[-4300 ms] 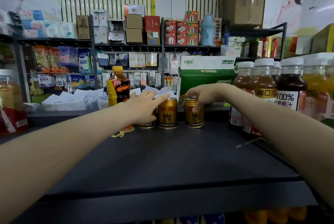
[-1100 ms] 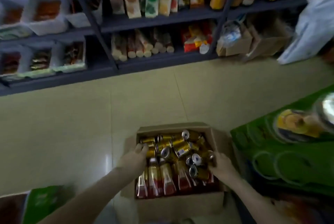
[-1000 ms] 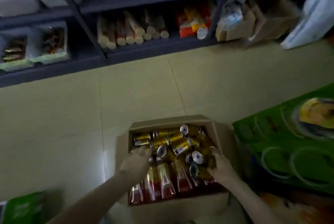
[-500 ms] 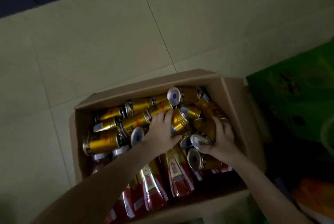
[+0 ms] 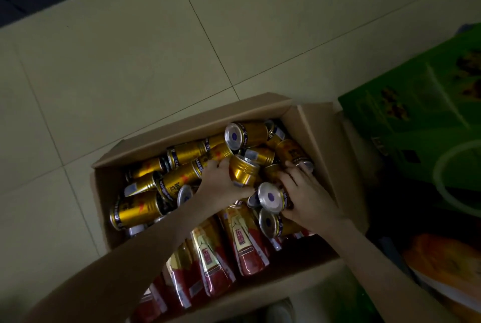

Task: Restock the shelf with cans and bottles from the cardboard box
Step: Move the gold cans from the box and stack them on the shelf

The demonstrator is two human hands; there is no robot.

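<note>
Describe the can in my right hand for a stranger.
Find the open cardboard box on the tiled floor, heaped with gold cans. Yours is the can the right hand grips: its silver, purple-dotted end shows between that hand and the left hand.

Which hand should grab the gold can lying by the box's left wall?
Probably the left hand: it is nearer that gold can, though it grips the middle can. The right hand holds a silver-ended can by the cardboard box's opposite wall.

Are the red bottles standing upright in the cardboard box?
No, the red bottles lie flat in the cardboard box, next to the gold cans.
</note>
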